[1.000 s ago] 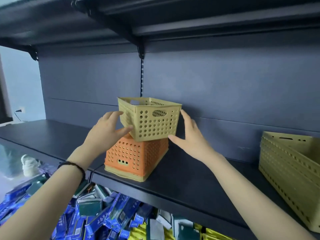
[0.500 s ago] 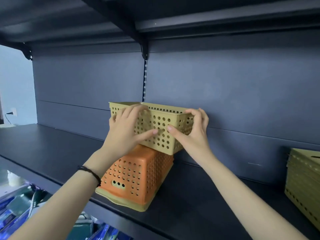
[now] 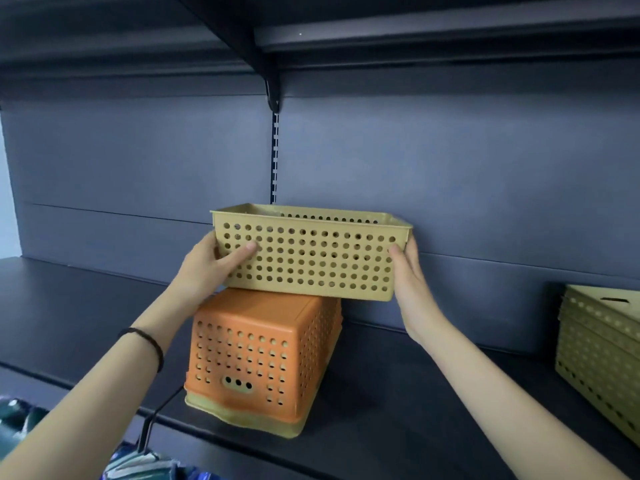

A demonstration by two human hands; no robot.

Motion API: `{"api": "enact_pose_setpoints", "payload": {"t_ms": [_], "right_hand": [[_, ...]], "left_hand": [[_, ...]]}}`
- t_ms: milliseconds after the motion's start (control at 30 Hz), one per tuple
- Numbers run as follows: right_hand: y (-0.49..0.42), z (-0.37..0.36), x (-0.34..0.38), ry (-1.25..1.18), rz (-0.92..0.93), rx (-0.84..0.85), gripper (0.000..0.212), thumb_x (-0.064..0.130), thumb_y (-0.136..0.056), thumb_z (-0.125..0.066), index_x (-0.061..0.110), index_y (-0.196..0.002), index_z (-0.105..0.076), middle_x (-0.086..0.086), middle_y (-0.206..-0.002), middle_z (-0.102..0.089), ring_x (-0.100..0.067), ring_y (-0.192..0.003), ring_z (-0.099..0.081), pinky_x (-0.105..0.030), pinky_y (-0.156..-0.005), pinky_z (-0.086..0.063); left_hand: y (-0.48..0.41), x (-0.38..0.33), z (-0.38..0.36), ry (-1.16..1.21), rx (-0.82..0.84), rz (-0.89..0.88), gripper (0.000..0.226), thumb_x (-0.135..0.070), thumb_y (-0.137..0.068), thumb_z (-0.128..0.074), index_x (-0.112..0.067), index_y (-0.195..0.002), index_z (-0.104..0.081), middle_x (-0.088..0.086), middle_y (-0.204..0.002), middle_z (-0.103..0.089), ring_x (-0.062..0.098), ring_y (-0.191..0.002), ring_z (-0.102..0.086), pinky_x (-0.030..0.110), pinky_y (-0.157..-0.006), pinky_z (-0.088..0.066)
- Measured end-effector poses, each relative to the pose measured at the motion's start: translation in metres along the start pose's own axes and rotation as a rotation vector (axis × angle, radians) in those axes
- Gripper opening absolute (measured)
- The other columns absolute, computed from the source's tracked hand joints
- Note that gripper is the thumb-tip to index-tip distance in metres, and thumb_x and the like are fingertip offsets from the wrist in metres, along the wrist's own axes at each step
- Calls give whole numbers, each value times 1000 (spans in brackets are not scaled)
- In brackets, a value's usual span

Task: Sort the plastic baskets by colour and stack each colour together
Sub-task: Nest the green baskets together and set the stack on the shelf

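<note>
A yellow perforated basket (image 3: 311, 258) sits upright, its long side facing me, on top of an upside-down orange basket (image 3: 256, 351). My left hand (image 3: 211, 268) grips its left end, thumb on the front wall. My right hand (image 3: 408, 278) holds its right end, fingers hidden behind the corner. A yellow rim (image 3: 242, 419) shows under the orange basket, so another yellow basket lies beneath it. All stand on a dark shelf (image 3: 398, 403).
A stack of yellow baskets (image 3: 602, 351) lies on its side at the shelf's right edge. Another shelf board (image 3: 346, 36) hangs overhead, with a slotted upright (image 3: 275, 157) on the back wall. Packaged goods (image 3: 138, 465) fill the level below.
The yellow basket has been turned so its long side faces me. Both hands moved from its front out to its two ends. The camera came closer.
</note>
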State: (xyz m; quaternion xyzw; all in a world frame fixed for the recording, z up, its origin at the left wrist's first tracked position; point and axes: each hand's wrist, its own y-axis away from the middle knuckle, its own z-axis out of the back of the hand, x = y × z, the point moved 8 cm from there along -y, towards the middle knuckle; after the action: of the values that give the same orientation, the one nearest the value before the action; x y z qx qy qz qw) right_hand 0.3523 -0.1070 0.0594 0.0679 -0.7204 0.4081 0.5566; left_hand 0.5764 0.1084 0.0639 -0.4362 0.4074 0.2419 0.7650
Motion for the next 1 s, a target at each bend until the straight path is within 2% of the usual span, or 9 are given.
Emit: {"api": "enact_pose_setpoints", "payload": {"t_ms": [100,200,300,500,600,700,867,933,1000], "right_hand": [[9,-2,16,-13,21,-15,50,40,-103,-37,43,-150,-21,19,-141,-50,9,-118,-52,-14,-89,-47],[24,3,44,5,107,-33,50,35,-101,-45,39,-148,-27,23,-132,-55,17,-106,-57,-6,-76,-48],[44,22,75,-4,226,-89,55,25,-98,-54,31,-148,-33,13,-137,-55,8,-114,-57,-10,-81,-49],[92,79,130,55,362,-173,63,59,-71,-73,60,-124,-38,-1,-136,-43,-2,-112,-59,-24,-84,-52],[111,116,147,112,381,-188,78,70,-59,-76,65,-125,-34,2,-135,-41,-8,-121,-56,-33,-94,-51],[132,157,163,242,427,-226,82,69,-61,-76,77,-124,-25,2,-145,-34,-16,-135,-42,-49,-108,-42],[165,236,184,450,466,-266,82,68,-67,-71,75,-129,-18,-2,-148,-32,-18,-139,-34,-53,-112,-34],[174,272,187,517,466,-249,79,73,-67,-67,73,-130,-20,2,-146,-35,-12,-140,-32,-52,-115,-29],[181,307,186,551,461,-240,71,74,-70,-62,73,-129,-23,19,-137,-32,-7,-140,-28,-49,-118,-25]], "left_hand": [[9,-19,4,72,-36,-113,38,-41,-88,-65,-18,-118,-59,-5,-111,-67,13,-104,-63,33,-86,-52],[22,-44,11,154,-81,-207,35,-34,-92,-62,-18,-123,-56,-7,-112,-67,2,-98,-62,18,-74,-46],[35,-68,10,291,-100,-270,47,-34,-92,-62,-21,-133,-45,-8,-116,-65,3,-100,-63,15,-73,-48],[61,-101,-34,480,-21,-269,38,-36,-92,-58,-29,-122,-36,-5,-99,-67,-5,-74,-67,14,-57,-51],[74,-118,-74,508,38,-282,32,-30,-96,-55,-28,-121,-35,-8,-102,-66,-10,-74,-66,13,-58,-51],[86,-138,-119,543,78,-271,24,-26,-98,-53,-32,-115,-37,-13,-99,-65,-10,-75,-65,15,-64,-52],[110,-176,-207,557,110,-237,27,-24,-100,-50,-25,-124,-38,-6,-107,-63,1,-91,-61,11,-73,-48],[117,-188,-244,529,133,-209,28,-33,-97,-54,-28,-123,-47,-3,-112,-65,10,-101,-60,21,-83,-49],[123,-199,-277,444,150,-213,34,-49,-86,-52,-34,-116,-58,6,-118,-64,23,-114,-57,39,-95,-49]]}}
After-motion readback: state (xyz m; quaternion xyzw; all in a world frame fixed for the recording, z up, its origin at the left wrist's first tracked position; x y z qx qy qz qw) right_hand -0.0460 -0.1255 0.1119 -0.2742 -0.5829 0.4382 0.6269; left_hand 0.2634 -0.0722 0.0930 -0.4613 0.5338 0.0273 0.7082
